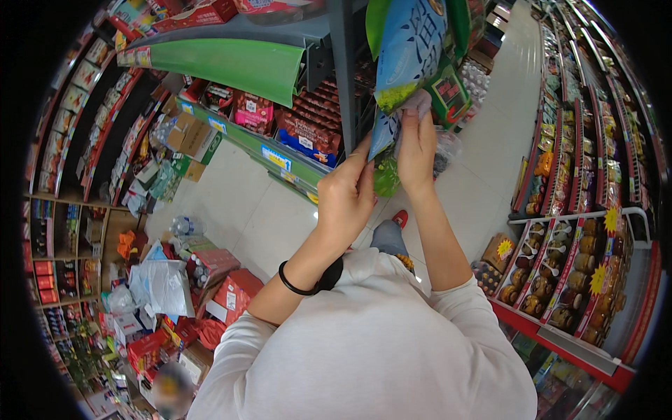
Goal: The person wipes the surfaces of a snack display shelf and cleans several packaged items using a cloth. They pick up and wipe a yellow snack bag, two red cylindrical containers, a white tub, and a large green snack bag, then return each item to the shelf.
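Note:
Blue snack bags [412,47] with printed writing hang at the end of a grey shelf unit in front of me. My right hand [417,142] pinches a greyish-purple cloth [417,102], pressed to the lower part of the bags. The thumb lies on top of the cloth. My left hand [344,197] grips the bottom corner of a lower blue bag [384,131], beside the shelf upright [344,79]. Its fingertips are partly hidden behind the bag. Below, between both hands, a green packet [387,176] shows. A dark green pack [449,94] hangs just right of the cloth.
Chocolate packets [307,128] fill a shelf with a green price rail [252,149] at left. A green shelf strip [226,60] juts out above. Jars [546,286] stand in a red-edged rack at right. Cartons and bags [163,283] are heaped on the floor at left.

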